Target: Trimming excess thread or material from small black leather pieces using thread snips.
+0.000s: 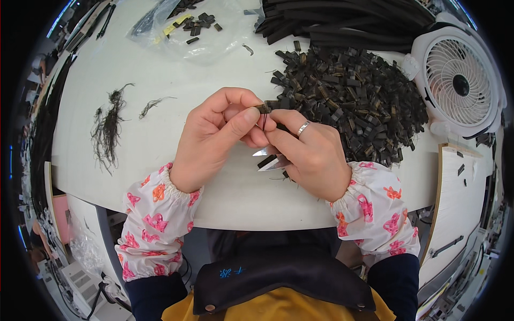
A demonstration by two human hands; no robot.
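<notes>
My left hand (209,139) is closed in a pinch on a small dark fabric piece (263,108), held up over the front of the table. Black threads (264,123) hang from this piece, and the thumb and forefinger of my right hand (316,152) pinch at them. Tucked in the same right palm is a pair of thread snips (273,162), its bright blades pointing left below the fingers; its handle is hidden. A large heap of similar dark pieces (356,101) lies just beyond my right hand.
A white fan (460,85) stands at the right, near long black strips (348,18) along the back. Clumps of cut thread (108,128) lie at the left. Behind them is a clear plastic bag (214,43) with several dark pieces. The white table (176,96) carries all this.
</notes>
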